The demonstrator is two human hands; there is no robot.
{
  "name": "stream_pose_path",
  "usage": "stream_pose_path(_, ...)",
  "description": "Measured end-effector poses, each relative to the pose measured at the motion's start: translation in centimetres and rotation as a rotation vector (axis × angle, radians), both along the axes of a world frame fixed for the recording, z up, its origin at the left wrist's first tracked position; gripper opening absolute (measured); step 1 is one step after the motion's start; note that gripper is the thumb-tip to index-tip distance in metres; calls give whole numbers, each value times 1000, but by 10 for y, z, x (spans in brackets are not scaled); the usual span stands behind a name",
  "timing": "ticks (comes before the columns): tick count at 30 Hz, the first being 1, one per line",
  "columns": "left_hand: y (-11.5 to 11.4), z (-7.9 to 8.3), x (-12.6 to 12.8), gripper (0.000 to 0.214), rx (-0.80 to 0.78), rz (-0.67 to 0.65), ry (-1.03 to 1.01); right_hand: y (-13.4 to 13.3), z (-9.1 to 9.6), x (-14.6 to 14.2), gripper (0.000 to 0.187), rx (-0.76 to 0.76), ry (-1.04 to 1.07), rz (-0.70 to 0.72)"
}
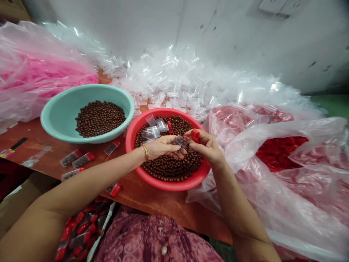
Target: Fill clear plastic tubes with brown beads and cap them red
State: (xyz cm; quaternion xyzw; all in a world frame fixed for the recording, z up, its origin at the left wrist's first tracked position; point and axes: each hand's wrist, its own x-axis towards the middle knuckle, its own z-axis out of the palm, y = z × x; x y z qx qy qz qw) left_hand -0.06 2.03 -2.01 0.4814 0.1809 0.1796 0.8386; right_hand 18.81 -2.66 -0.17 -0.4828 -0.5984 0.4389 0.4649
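Over a red basin [167, 186] of brown beads [171, 171], the left hand [160, 147] holds a small clear container [181, 141], apparently with beads inside, and the right hand [208, 148], just beside it, holds a red cap [195, 134]. A turquoise basin [61, 116] with more beads [99, 118] stands left of the left hand. A plastic bag [245, 145] of red pieces [278, 154] lies right of the right hand; clear plastic pieces [174, 78] heap beyond both hands.

A strip of bare table [160, 202] along the near edge lets a hand reach the red basin [177, 186] over its front rim. Above the basin, the left hand [160, 147] and right hand [206, 146] block the middle. Filled containers [81, 161] obstruct the left approach, the clear-container heap [174, 76] closes the back, and a plastic bag [272, 203] crowds the right, possibly touching the rim.
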Motion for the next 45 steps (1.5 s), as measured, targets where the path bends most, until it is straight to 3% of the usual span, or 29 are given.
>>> stream_pose_path(9, 2, 0, -1, 29, 38, -100, 55, 4, 8, -9, 31, 22, -209, 143)
stream_pose_path(15, 1, 4, 4, 24, 80, -42, 93, 2, 5, -12, 33, 45, -101, 71)
stream_pose_path(20, 1, 3, 6, 21, 79, 56, 115, -1, -6, -3, 32, -118, 38, 41)
stream_pose_path(24, 2, 3, 6, 21, 87, 127, 138, -4, -14, 0, 41, -187, 41, -112)
stream_pose_path(27, 0, 4, 8, 20, 153, 130, 160, -8, -15, -5, 33, -54, -148, -213)
stream_pose_path(34, -5, 6, 10, 16, 320, 190, 210, -15, -12, -15, 32, 407, -583, -233)
stream_pose_path(39, -10, 9, 9, 16, 341, 227, 214, -18, -16, -19, 36, 541, -640, -178)
stream_pose_path(45, -14, 16, 9, 17, 307, 227, 181, -30, -17, -35, 49, 681, -728, -257)
